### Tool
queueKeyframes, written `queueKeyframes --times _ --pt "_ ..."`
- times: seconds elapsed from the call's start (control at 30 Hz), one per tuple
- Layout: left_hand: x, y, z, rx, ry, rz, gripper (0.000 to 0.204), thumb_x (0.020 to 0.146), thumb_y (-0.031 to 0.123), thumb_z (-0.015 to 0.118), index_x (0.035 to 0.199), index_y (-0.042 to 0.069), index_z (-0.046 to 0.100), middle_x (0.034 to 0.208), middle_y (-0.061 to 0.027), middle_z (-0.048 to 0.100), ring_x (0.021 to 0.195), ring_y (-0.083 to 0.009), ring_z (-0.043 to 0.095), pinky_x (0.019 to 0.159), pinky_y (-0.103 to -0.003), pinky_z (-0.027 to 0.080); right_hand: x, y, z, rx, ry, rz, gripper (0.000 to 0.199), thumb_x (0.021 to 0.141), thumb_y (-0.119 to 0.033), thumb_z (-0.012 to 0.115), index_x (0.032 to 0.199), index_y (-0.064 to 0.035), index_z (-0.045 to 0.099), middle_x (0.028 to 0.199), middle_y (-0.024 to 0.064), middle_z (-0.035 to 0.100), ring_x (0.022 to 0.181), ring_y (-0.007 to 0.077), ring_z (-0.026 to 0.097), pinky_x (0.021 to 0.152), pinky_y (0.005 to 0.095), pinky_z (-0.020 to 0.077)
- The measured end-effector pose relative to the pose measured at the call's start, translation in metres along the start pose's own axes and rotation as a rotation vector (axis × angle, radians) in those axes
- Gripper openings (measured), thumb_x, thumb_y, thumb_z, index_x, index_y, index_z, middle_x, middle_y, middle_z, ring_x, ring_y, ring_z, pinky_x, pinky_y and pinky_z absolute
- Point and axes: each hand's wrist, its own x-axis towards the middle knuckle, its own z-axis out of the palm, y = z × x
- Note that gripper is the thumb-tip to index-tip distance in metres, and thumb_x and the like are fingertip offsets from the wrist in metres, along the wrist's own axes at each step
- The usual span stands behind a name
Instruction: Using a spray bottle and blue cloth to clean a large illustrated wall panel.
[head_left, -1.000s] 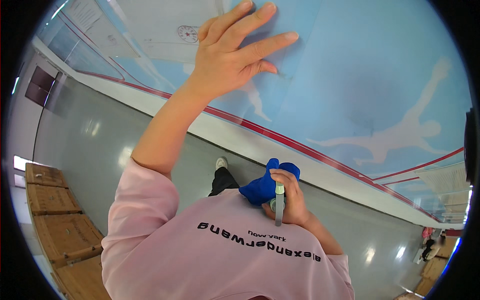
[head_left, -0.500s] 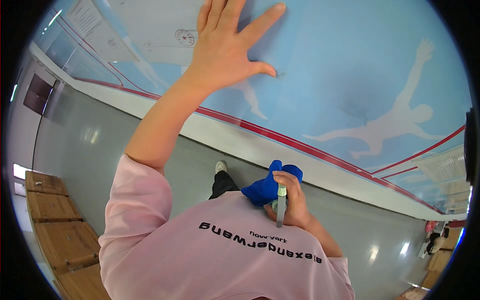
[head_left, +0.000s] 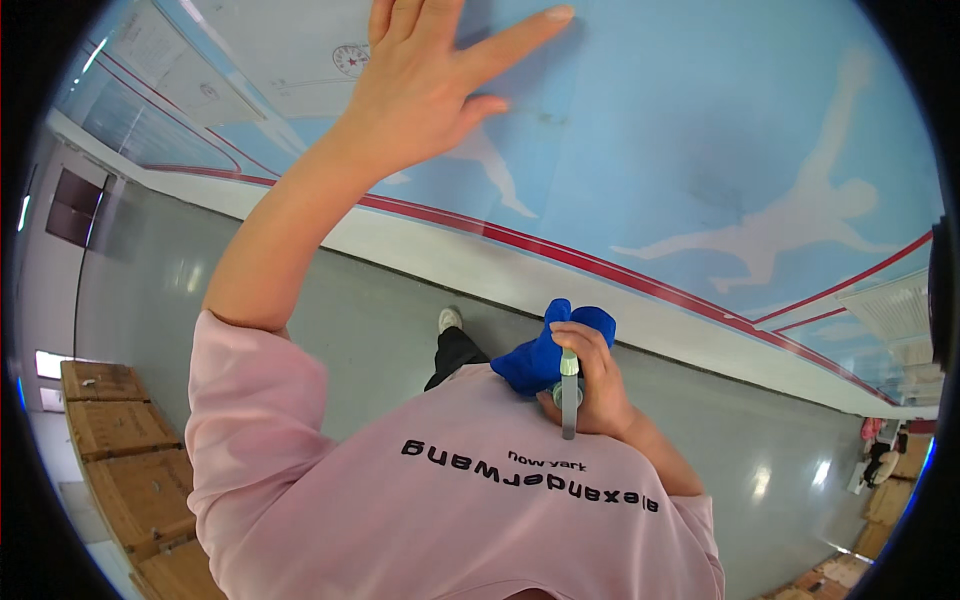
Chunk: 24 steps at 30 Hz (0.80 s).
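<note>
My left hand [head_left: 415,90] is raised against the light blue wall panel [head_left: 650,130], its index finger and thumb stretched out and the other fingers partly cut off by the upper edge. It holds nothing. A small dark smudge [head_left: 548,118] shows on the panel just right of the thumb tip. In front of my chest, my right hand [head_left: 600,395] is closed around what looks like a spray bottle [head_left: 569,385], seen from above with a pale green and grey top. A bright blue cloth [head_left: 535,360] hangs at the same hand; how it is held is hidden.
A pale figure print [head_left: 790,240] and a red stripe [head_left: 600,268] run across the panel above a white wall base. Brown wooden cabinets [head_left: 135,455] stand at the left on the grey floor [head_left: 370,290]. Boxes and loose items [head_left: 885,460] are at the far right.
My left hand has slid leftward on the panel, and its thumb is now apart from the smudge. My right hand keeps hold of the bottle and cloth. The view has shifted slightly.
</note>
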Motion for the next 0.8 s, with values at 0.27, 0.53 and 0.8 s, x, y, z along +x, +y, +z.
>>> queueKeyframes --times 0.27,0.53,0.8 --pt "-0.011 0.017 -0.01 -0.128 -0.087 -0.18 0.103 0.056 0.057 0.077 0.142 0.025 0.032 0.152 -0.0188 0.002 0.137 -0.0484 0.0 0.098 -0.07 0.012 -0.004 -0.004 0.006 0.018 0.013 0.005 0.075 0.057 -0.009 0.078 0.122 -0.0085 0.041 0.123 0.015 0.048 0.108 0.0349 0.052 0.088 0.0411 0.0478" --pt "0.001 0.033 0.036 -0.184 0.202 -0.141 0.084 0.059 0.065 0.07 0.131 0.025 0.051 0.151 -0.0235 0.004 0.137 -0.0464 -0.002 0.102 -0.066 0.007 0.0 0.001 0.011 0.044 0.0 0.039 0.075 0.057 -0.01 0.078 0.122 -0.0085 0.04 0.123 0.0145 0.047 0.109 0.035 0.052 0.088 0.0415 0.0479" --pt "0.003 0.012 0.053 -0.007 0.51 0.126 0.047 0.085 0.057 0.051 0.123 0.03 0.06 0.15 -0.0242 0.01 0.138 -0.0444 -0.003 0.109 -0.053 0.004 0.005 0.002 0.01 0.056 0.011 0.041 0.075 0.057 -0.009 0.078 0.122 -0.0084 0.04 0.124 0.0148 0.048 0.109 0.0347 0.052 0.087 0.0411 0.0486"
